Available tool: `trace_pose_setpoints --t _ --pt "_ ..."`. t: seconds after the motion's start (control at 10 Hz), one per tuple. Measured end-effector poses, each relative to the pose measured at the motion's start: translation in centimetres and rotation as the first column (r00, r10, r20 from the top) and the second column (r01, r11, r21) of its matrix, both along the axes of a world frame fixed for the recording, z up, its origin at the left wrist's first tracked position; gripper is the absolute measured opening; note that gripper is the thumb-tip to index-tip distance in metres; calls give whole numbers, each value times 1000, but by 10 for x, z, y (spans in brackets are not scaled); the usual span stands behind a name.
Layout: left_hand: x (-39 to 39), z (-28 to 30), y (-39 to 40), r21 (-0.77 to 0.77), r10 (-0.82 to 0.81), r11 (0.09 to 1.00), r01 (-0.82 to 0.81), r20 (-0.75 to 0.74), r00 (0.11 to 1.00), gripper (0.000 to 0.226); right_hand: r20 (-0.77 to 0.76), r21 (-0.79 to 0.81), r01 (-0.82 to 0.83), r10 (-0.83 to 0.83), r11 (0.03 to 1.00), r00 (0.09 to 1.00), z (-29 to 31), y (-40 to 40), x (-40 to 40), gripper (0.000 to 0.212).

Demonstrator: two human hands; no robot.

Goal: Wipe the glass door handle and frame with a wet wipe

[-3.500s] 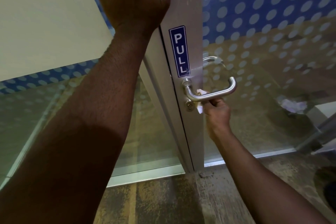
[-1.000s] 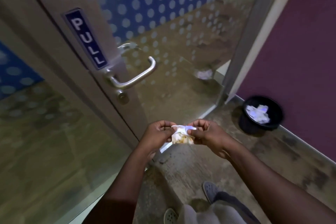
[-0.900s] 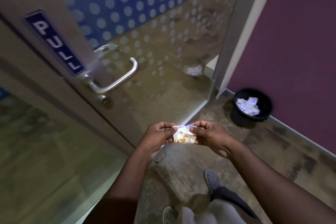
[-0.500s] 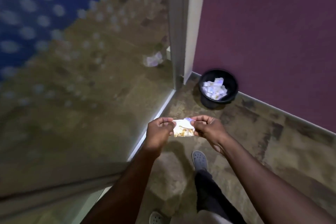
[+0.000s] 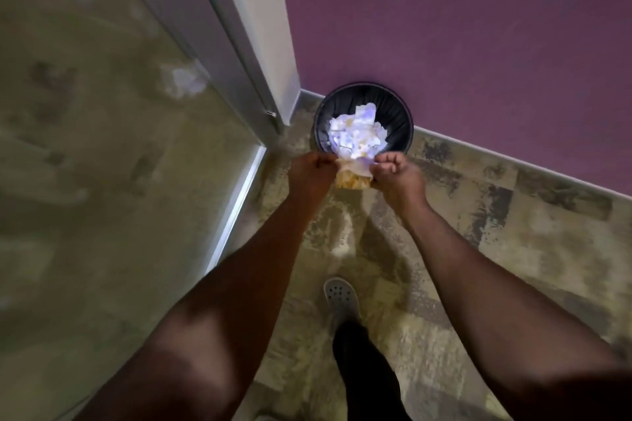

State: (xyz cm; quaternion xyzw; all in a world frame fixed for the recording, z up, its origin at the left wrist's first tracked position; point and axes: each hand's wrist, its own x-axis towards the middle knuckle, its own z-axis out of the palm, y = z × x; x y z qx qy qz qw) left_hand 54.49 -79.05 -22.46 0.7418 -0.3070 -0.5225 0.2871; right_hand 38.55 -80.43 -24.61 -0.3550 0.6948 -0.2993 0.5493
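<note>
Two hands, left point(image 5: 309, 174) and right point(image 5: 396, 176), pinch one soiled wet wipe point(image 5: 354, 178) near one black bin point(image 5: 403, 123).

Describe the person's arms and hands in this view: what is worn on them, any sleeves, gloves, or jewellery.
Both forearms are bare right down to the bottom edge of the view, with no sleeve visible. The left hand and right hand wear no gloves, and no watch, bracelet or ring shows on either wrist or fingers.
</note>
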Motion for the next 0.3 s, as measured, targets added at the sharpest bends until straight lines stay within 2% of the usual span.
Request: trace_pose_setpoints --t 0.1,0.2,0.3 --pt "-12 -50 -41 -7 13 1000 -13 -5 1000 20 -92 -65 5 -11 998 996 -38 -40 -7 10" --pt "-19 -82 -80 -4 -1 1000 1 -7 1000 12 -129 -75 1 -11 997 992 -74 -79 -12 5" --pt "-23 -114 -103 55 -28 998 28 -3 1000 26 -327 -57 -51 29 997 945 -107 -104 -20 34"
